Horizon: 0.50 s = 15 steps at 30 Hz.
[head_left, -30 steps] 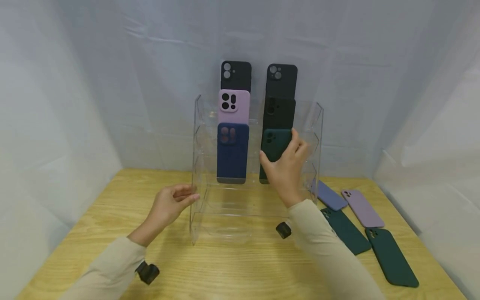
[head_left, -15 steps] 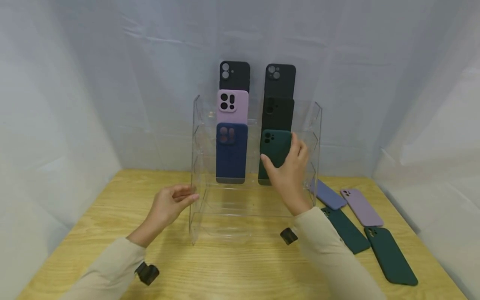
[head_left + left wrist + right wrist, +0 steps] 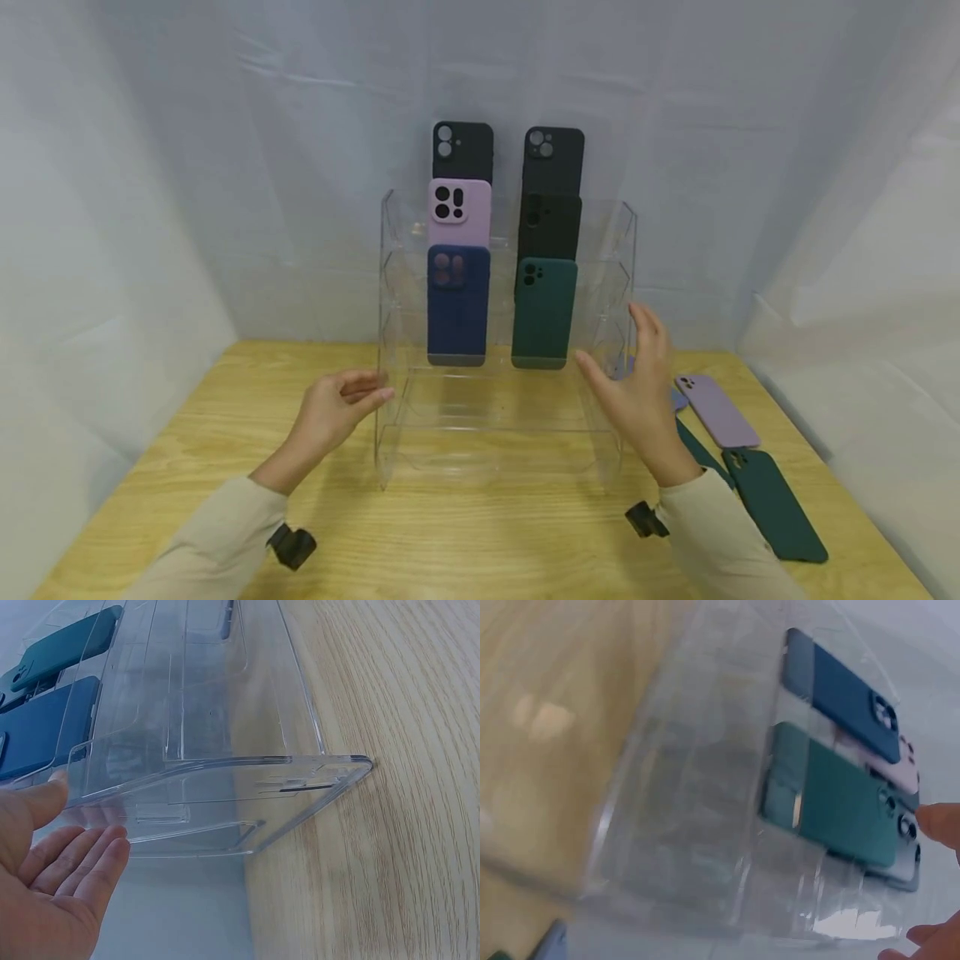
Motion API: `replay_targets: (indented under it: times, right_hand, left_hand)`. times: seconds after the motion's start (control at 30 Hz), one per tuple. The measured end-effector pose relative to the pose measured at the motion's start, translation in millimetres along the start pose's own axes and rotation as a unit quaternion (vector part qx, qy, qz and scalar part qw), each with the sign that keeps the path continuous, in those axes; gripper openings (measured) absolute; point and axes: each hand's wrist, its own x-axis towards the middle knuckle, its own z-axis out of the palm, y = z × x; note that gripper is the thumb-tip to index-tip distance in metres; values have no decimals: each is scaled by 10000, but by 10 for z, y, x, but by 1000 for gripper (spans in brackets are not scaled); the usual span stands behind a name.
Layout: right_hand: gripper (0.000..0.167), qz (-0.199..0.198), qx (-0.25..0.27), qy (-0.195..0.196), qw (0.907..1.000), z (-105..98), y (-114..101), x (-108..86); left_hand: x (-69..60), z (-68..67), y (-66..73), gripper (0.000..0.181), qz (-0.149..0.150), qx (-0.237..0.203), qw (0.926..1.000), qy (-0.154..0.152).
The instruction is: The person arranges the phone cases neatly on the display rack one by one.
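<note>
A clear tiered rack [image 3: 495,429] holds phone cases in two columns. On the left, a blue case [image 3: 458,304] stands in front of a pink one [image 3: 461,200] and a black one [image 3: 472,154]. The right column has a teal case [image 3: 545,312] before two black cases [image 3: 555,162]. My left hand [image 3: 330,417] is at the rack's left side panel, thumb and fingers on either side of its edge; the left wrist view shows the same hand [image 3: 60,877]. Beside the rack's right side, my right hand [image 3: 637,400] is empty, thumb and fingers spread apart.
Right of the rack on the wooden table [image 3: 480,533] lie a pink case [image 3: 717,410], a dark green case [image 3: 776,504], another green case [image 3: 701,454] and a purple case [image 3: 678,400], the last two partly hidden by my right arm. White cloth [image 3: 300,167] hangs behind.
My right hand has let go of the teal case and moved right and down, away from it. The teal case stands in the front right place. My left hand has stayed at the rack's side.
</note>
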Motion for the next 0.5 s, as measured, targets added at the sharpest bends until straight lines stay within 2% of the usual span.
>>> replay_targets:
  times: [0.1,0.23,0.33,0.5]
  right_hand:
    - [82,71,-101,-72,9999,-89,183,-107]
    - [83,596,-93,-444,9972,-222,452,-242]
    - [85,1125,-119,-805,9903,-328,649,-321]
    - [89,1625,-304,-1200,9789,-445,1051,-424]
  left_hand:
    - [0,2,-6,47,-9,-23,10000,15]
    - [-6,6,7,47,16,-38,10000,43]
    - [-8,7,16,48,59,-36,10000,68]
    - [-15,12,19,49,57,-41,10000,42]
